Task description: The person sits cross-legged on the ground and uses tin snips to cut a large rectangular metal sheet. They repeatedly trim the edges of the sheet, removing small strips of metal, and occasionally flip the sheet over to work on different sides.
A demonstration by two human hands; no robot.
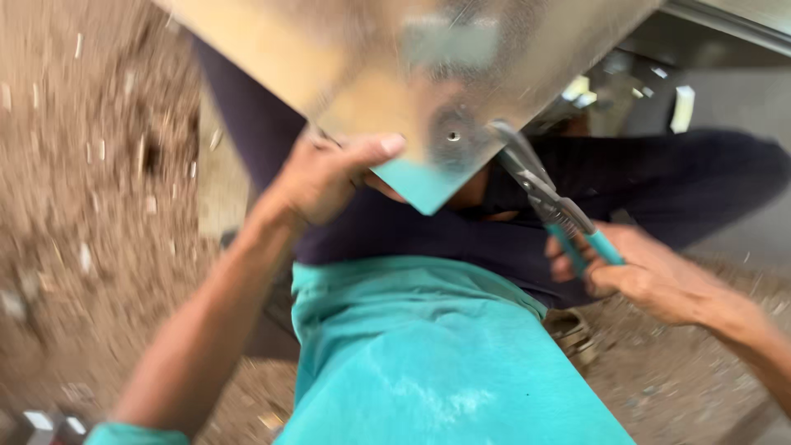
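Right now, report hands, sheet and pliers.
Left hand grips the metal sheet near its lower corner. Right hand squeezes teal-handled pliers, jaws at the sheet's edge. Picture blurred; nothing seen in the way.

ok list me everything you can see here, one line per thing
metal sheet: one, shiny silver with a small hole near its lower corner, top centre, corner pointing down
pliers: one, grey metal head with teal handles, right of centre, head at the sheet's right edge
ground: brown dirt strewn with pale chips, left and lower right, blurred
sandal: one, brownish, on the ground at lower right, blurred
grey surface: upper right, too blurred to tell what it is
teal shirt: one, bottom centre, on the person
dark trousers: one pair, across the middle, on the person
left hand: gripping the sheet's lower edge, thumb on its face
right hand: closed around the pliers' handles
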